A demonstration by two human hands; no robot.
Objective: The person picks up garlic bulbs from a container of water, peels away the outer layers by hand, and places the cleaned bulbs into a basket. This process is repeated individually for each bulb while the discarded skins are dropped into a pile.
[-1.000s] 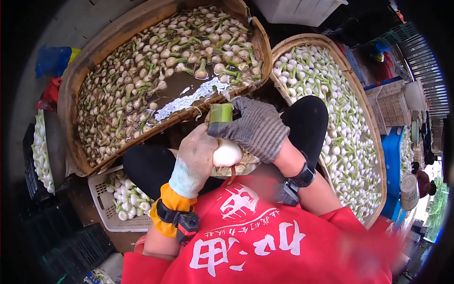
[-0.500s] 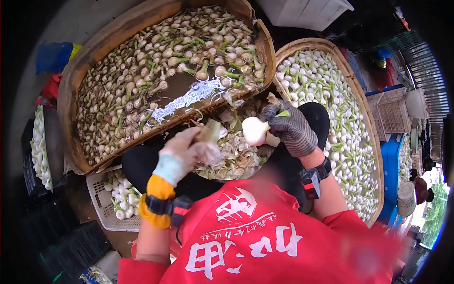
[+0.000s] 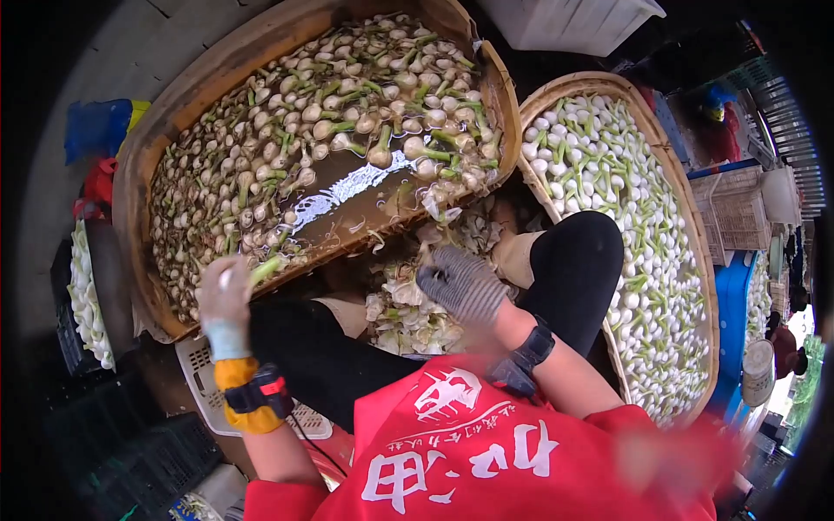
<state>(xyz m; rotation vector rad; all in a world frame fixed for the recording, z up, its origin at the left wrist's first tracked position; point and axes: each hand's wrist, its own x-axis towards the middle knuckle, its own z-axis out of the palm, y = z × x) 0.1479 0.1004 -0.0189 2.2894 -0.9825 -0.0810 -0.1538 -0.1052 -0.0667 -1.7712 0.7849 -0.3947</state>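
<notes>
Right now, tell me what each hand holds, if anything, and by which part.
The left hand holds a bulb by its white end, the green stem sticking out; the right hand is curled, and whether it holds anything cannot be told.

White bin (image 3: pixel 569 24), perhaps blue bag (image 3: pixel 92 132)

1. Between the left grip (image 3: pixel 224 297) and the right grip (image 3: pixel 456 282), an open span of air lay above the peel heap (image 3: pixel 413 304)
2. The rim of the large tub (image 3: pixel 511 122) stood as a raised edge ahead of both grips
3. The right knee (image 3: pixel 584 252) blocked the low way from the right grip to the right tub (image 3: pixel 708 304); above it was open
4. The tubs' rims nearly met, leaving only a narrow gap
5. The left thigh (image 3: pixel 317 347) and left forearm (image 3: pixel 276 451) partly covered the white crate (image 3: pixel 201 382)
</notes>
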